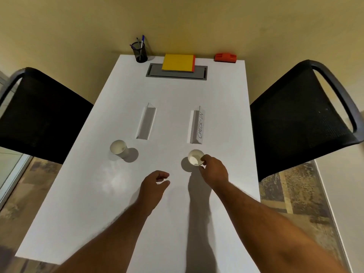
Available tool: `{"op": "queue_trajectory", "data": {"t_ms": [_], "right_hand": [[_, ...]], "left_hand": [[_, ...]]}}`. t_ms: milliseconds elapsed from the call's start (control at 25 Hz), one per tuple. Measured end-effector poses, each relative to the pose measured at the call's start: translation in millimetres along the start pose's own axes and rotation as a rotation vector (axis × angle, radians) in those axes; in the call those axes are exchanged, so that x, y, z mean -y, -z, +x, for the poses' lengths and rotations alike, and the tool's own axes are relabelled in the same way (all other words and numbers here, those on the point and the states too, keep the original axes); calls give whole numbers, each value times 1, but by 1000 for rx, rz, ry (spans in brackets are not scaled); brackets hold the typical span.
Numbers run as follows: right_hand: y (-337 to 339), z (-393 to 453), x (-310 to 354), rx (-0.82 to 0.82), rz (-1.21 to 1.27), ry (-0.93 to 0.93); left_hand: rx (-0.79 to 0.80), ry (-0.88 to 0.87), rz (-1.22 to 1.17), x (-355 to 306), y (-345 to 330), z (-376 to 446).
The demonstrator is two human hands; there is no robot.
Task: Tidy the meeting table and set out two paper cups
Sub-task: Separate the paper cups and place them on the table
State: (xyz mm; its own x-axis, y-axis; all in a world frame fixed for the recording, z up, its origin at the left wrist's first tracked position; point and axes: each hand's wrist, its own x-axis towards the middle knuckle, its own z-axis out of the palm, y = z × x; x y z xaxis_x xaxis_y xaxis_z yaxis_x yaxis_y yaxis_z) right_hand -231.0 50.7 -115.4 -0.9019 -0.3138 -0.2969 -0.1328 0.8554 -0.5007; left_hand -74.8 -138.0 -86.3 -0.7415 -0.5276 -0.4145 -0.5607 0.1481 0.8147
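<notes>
Fingers [204,159] of right hand [213,172] apparently pinch cup [195,157] rim.

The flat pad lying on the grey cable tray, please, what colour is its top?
Yellow top, orange beneath; head view.

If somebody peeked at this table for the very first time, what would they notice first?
Probably the bright yellow pad with an orange edge at the far end of the white table, beside a black mesh pen pot and a red-orange block. Next, the right hand pinching the rim of a white paper cup near the folded card reading CHECK-IN. A second white paper cup stands alone on the left.
</notes>
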Motion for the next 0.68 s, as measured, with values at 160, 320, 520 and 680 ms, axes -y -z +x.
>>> {"op": "queue_trajectory", "data": {"t_ms": [160, 320, 520, 680], "right_hand": [[0, -4, -2, 14, 0, 18], [3, -9, -7, -13, -13, 18], [0, -18, -9, -32, -30, 11], [-6, -22, -6, -17, -28, 14]], "left_hand": [[-1, -37, 24, -6, -4, 2], [3, -35, 38, -4, -7, 0], [2, -53, 65, -1, -5, -5], [-11, -36, 55, 3, 3, -11]]}}
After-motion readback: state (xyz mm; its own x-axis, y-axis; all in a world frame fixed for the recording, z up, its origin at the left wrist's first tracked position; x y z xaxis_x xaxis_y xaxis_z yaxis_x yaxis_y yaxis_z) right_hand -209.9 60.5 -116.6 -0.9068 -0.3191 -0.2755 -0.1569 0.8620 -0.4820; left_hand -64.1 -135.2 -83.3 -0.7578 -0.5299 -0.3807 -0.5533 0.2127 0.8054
